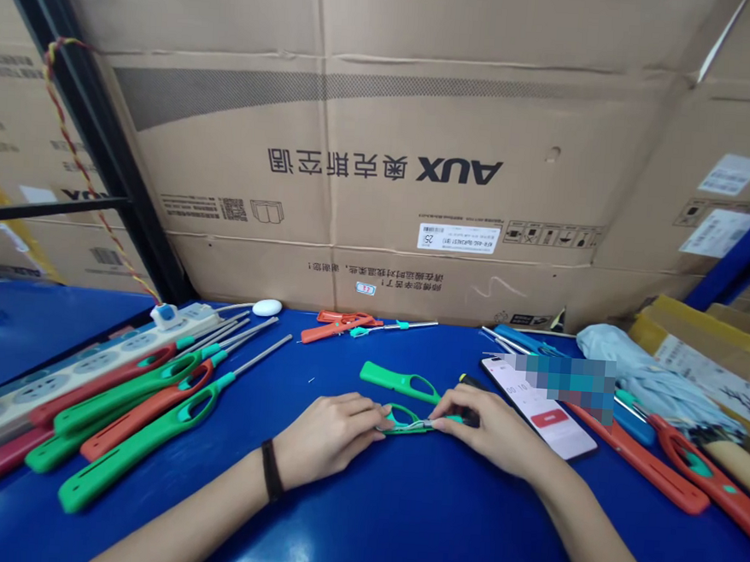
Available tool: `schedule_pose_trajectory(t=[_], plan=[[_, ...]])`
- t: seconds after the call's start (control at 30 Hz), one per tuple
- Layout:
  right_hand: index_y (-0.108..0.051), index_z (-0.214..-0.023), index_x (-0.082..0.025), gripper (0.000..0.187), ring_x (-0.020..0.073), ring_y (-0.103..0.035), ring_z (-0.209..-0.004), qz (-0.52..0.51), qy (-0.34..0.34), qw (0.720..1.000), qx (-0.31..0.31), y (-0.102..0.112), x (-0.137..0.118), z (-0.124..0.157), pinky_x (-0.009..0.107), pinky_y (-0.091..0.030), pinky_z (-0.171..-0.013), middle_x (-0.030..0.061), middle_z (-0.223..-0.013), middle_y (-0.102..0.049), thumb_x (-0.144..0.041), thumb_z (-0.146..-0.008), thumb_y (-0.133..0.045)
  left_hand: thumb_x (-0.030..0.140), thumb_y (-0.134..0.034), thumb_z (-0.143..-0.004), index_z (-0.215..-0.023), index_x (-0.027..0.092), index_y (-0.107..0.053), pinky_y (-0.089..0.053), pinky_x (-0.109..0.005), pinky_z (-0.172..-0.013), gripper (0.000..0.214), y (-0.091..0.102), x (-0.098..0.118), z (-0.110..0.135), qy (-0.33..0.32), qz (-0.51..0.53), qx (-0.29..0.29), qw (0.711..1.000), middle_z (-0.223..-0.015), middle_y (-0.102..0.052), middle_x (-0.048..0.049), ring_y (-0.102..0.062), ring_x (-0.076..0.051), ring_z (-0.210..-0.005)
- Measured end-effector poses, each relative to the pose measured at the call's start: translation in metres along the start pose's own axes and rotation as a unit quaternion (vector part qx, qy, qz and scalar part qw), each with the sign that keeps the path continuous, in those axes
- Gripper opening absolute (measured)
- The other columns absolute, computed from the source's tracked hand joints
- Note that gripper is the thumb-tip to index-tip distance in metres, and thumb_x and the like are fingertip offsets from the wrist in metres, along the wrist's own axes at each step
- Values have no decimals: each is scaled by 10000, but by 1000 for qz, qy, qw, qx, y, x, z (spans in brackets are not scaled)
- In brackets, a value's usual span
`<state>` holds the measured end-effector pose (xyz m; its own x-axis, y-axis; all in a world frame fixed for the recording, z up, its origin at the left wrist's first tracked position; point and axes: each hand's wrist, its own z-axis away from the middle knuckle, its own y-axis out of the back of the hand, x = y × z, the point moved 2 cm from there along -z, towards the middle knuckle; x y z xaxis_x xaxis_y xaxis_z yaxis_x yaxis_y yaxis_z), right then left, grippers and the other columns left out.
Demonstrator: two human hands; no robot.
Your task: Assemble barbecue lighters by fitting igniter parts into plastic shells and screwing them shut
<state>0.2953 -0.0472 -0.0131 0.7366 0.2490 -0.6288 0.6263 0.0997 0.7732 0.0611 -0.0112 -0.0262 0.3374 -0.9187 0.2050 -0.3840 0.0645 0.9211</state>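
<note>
A green lighter casing half (411, 428) lies low over the blue table between my hands, with thin wire-like parts and a turquoise piece along it. My left hand (337, 437), a black band at its wrist, has its fingers closed on the casing's left end. Thumb and fingertips of my right hand (477, 421) pinch at the casing's right end, where small parts are mostly hidden. Just beyond my hands rests a second green casing half (397, 380) with a finger loop. A black and yellow tip of something shows behind my right hand.
Several assembled stick lighters (145, 445) lie at left beside a white power strip (113, 357). Orange lighter parts (339, 326) sit at the back. At right are a phone (558, 422), red lighters (651, 463) and a folded pale-blue umbrella (644, 377). A cardboard wall (387, 102) stands behind.
</note>
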Motion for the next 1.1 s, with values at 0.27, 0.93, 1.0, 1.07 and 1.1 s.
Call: schedule_pose_trajectory(t=[0.27,0.93,1.0,1.07,1.1], plan=[[-660,-761,-213,93,159,-590,-768,-16,18,999,20,-5,-2,0,260,-431,-707,4,-836,-638,-277,-820,-627,230,-432,-965,-1059,211,-595,-515,-274,-827,190,0,-1,0,-3,5,6,1000,-1088,-656,-17,-629,-164,-953],[-691,-945,-128,222,237,-609,-903,457,177,872,6,-50,-26,6,348,-425,-791,142,-1032,-695,-55,-812,-528,211,-413,-961,-959,194,-600,-512,-271,-770,188,2,1,-2,-2,-20,-6,1000,-1039,-652,-27,-629,-169,-902],[-707,-903,-125,209,246,-610,-904,459,178,871,-8,-49,-31,7,363,-422,-804,147,-1003,-703,-54,-801,-539,204,-418,-958,-959,195,-601,-510,-269,-769,183,2,1,-2,0,-18,-6,1000,-1041,-650,-23,-627,-168,-899],[-717,-909,-128,209,252,-612,-917,438,169,883,-18,-43,-37,10,371,-429,-812,139,-1025,-703,-73,-777,-565,203,-425,-955,-973,198,-603,-506,-264,-772,179,3,1,-2,2,-16,-3,1000,-1038,-651,-18,-625,-163,-896],[-718,-939,-135,229,254,-610,-938,417,155,896,-19,-38,-38,12,374,-433,-821,129,-1060,-698,-85,-770,-572,205,-429,-955,-981,199,-604,-504,-260,-771,178,3,2,-2,2,-14,-1,1000,-1030,-652,-16,-625,-160,-891]])
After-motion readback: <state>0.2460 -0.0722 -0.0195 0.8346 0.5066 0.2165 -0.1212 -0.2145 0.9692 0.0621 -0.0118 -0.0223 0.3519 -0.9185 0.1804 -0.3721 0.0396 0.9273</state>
